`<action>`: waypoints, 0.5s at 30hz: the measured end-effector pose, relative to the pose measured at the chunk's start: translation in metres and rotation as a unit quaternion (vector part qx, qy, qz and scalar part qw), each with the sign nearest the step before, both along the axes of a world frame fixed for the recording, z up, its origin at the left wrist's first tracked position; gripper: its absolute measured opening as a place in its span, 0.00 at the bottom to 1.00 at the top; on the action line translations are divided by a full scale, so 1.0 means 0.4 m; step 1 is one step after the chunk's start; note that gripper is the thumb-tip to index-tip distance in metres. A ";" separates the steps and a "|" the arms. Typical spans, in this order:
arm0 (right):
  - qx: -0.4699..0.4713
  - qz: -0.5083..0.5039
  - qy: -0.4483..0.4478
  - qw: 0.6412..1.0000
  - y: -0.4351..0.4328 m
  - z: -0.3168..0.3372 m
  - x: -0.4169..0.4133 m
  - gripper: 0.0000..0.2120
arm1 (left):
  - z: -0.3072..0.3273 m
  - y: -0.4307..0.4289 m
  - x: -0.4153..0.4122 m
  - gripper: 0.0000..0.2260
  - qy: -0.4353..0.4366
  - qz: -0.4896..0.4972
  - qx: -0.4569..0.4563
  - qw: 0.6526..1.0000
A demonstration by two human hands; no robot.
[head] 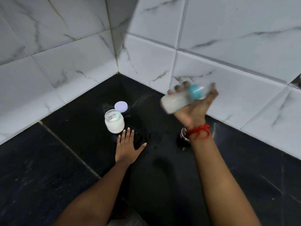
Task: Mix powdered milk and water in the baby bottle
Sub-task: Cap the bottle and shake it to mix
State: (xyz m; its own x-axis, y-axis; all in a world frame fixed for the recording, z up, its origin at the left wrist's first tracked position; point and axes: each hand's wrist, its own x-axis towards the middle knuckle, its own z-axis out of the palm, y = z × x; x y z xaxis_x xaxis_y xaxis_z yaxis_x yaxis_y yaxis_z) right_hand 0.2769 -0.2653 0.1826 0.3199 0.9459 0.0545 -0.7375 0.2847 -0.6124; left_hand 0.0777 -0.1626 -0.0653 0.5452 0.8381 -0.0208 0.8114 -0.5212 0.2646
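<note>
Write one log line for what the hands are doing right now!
right hand: holds blurred baby bottle tilted | left hand: flat on counter | powder jar: open, lid behind

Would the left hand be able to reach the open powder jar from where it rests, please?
Probably yes: the left hand lies flat on the black counter, fingertips just short of the open jar, nothing between them. The right hand holds the baby bottle well aside.

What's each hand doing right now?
Left hand: open, flat on the black counter, holding nothing.
Right hand: closed around the baby bottle, blurred.
</note>
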 end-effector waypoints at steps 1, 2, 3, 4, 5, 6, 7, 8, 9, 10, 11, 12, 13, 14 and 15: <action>0.029 -0.022 0.030 0.999 -0.003 0.001 0.017 0.33 | 0.000 -0.002 0.001 0.44 -0.005 0.002 0.000 1.000; 0.034 0.000 -0.001 0.999 0.002 -0.004 0.024 0.34 | -0.001 0.000 0.001 0.44 -0.012 0.003 0.005 1.000; 0.000 0.022 -0.075 0.997 0.004 -0.013 0.012 0.36 | -0.004 0.001 -0.003 0.45 -0.011 0.001 0.008 1.000; -0.029 0.053 -0.162 0.985 0.004 -0.030 0.000 0.37 | -0.005 0.002 -0.006 0.44 -0.007 -0.001 0.006 1.000; -0.031 0.078 -0.178 0.981 0.004 -0.051 0.004 0.37 | -0.005 0.001 -0.008 0.44 -0.004 0.000 0.006 1.000; -0.040 0.063 -0.134 0.988 -0.001 -0.054 0.015 0.36 | -0.002 0.000 -0.006 0.44 -0.005 0.000 0.006 1.000; -0.034 0.044 -0.052 0.997 -0.012 -0.049 0.020 0.35 | 0.003 -0.001 -0.002 0.44 -0.006 0.000 0.003 1.000; -0.016 0.016 -0.001 1.000 -0.018 -0.047 0.029 0.36 | 0.005 -0.002 0.001 0.44 -0.008 0.002 0.000 1.000; -0.011 -0.002 -0.006 1.000 -0.019 -0.044 0.036 0.37 | 0.004 -0.003 0.001 0.44 -0.009 0.003 0.001 1.000; -0.017 -0.001 -0.062 0.998 -0.017 -0.048 0.037 0.37 | 0.003 -0.002 0.000 0.44 -0.008 0.002 0.004 1.000; -0.041 0.016 -0.131 0.990 -0.013 -0.049 0.027 0.36 | 0.002 -0.001 -0.003 0.44 -0.005 0.000 0.004 1.000; -0.042 0.051 -0.157 0.985 -0.009 -0.058 0.023 0.36 | 0.000 -0.001 -0.006 0.44 -0.003 -0.001 0.004 1.000; -0.040 0.047 -0.128 0.990 -0.009 -0.051 0.026 0.35 | 0.000 -0.001 -0.004 0.44 -0.007 -0.001 0.005 1.000; -0.038 -0.004 -0.073 0.997 -0.009 -0.040 0.033 0.34 | 0.001 0.001 -0.002 0.44 -0.011 -0.001 0.005 1.000; -0.035 -0.051 -0.035 0.997 -0.010 -0.033 0.044 0.33 | -0.001 0.000 -0.001 0.45 -0.015 -0.001 0.003 1.000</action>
State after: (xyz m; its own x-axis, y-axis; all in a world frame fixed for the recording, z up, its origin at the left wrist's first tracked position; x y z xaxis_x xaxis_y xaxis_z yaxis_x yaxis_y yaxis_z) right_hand 0.2946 -0.2695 0.1696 0.4115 0.9113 0.0140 -0.6623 0.3096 -0.6823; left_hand 0.0772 -0.1627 -0.0656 0.5468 0.8372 0.0007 0.8021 -0.5241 0.2862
